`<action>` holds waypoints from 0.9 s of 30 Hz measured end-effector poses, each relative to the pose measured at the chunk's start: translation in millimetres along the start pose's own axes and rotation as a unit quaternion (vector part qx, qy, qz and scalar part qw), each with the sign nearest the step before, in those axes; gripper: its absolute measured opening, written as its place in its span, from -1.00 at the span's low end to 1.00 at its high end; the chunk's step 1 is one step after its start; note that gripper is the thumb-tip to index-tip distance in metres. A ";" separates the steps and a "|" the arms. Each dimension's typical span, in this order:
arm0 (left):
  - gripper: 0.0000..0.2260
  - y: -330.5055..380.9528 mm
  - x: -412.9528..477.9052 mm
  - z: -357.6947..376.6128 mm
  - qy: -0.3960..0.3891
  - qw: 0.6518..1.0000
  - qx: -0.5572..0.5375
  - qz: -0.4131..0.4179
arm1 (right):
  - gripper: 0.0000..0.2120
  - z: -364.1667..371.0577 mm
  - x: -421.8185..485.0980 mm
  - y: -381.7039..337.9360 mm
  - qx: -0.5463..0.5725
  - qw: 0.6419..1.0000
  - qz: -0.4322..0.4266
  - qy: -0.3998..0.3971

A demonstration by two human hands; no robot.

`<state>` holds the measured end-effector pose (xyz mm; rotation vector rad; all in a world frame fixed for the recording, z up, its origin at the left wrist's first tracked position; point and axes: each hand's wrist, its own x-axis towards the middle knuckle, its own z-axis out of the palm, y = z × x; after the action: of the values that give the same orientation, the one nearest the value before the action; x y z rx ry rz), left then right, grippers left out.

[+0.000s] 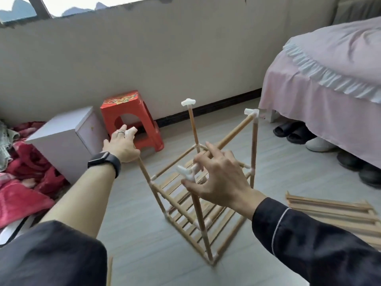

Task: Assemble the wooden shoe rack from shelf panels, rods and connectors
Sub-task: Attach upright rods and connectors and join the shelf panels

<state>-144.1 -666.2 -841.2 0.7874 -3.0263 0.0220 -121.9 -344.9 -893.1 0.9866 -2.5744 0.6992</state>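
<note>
Floor point(144, 250) job: rack point(198, 213) mid-floor, lower slat shelves in, 4 posts up, 1 top rod on. Left hand point(121, 145) flat, palm on left post. Right hand point(222, 178) spread round near connector point(184, 171); grip unclear. Spare panels point(329, 211) at right, unfitted.

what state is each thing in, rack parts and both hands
rack: upright, part built
shelf panel: fitted low in the rack
top rod: plugged into far right connector
near connector: seated on its upright
left hand: open, resting on an upright's top
right hand: open, fingers spread by near connector
spare panels: loose on floor
</note>
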 end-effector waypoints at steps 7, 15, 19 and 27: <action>-0.91 -2.7 -15.2 14.5 0.094 0.993 -0.042 0.060 | -0.58 -21.0 10.1 86.6 0.076 0.997 -0.004 0.018; -0.85 32.1 -81.7 22.1 0.111 0.974 -0.150 0.125 | -0.57 3.8 37.0 137.0 0.088 0.940 0.310 0.112; -0.74 48.7 -104.6 29.5 0.146 0.965 -0.169 0.141 | -0.45 5.5 33.2 135.1 0.020 0.921 0.389 -0.014; -0.52 107.4 -155.1 26.8 0.091 0.914 -0.294 0.266 | -0.38 -17.7 5.6 92.7 0.127 0.963 0.231 -0.052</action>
<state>-61.4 -497.3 -871.8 -0.0861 -2.7120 -0.7203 -187.7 -278.5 -906.8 0.4882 -2.8916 1.1456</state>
